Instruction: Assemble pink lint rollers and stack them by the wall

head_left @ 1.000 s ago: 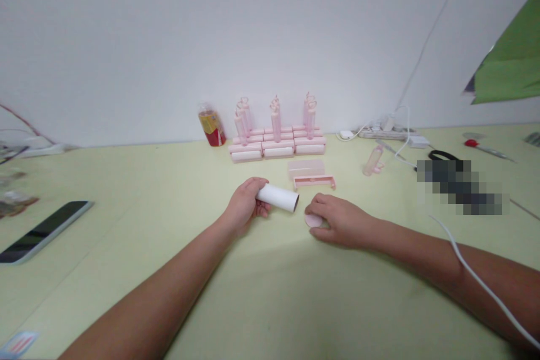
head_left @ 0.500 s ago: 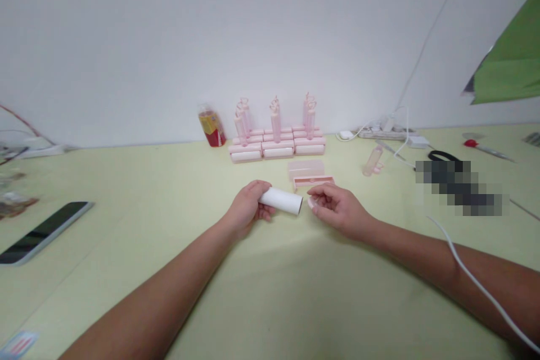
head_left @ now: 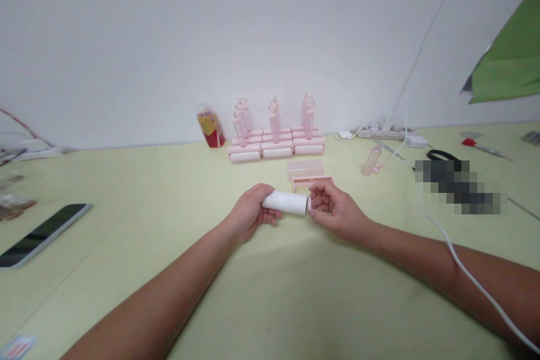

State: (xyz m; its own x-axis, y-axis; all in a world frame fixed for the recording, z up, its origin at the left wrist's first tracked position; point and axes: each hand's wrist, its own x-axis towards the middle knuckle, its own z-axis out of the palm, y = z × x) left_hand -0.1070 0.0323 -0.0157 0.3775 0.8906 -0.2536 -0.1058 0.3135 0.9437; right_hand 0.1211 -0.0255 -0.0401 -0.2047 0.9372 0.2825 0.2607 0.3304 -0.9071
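Note:
A white roll lies sideways in my left hand, whose fingers wrap round its left end. At the roll's open right end, my right hand pinches a small pale pink end piece, close against the rim; whether they touch I cannot tell. Just behind my hands sit an open pink case part and a translucent pink cover. Farther back stand rows of pink cases with upright translucent pink tubes on them.
Left of the cases stands a red and yellow packet. A pink tube leans at the right, near a power strip. A phone lies at the left. A white cable crosses over my right forearm.
The roll in my left hand has moved slightly right and turned more level. Its open end is now close to the pink piece in my right hand, with a smaller gap.

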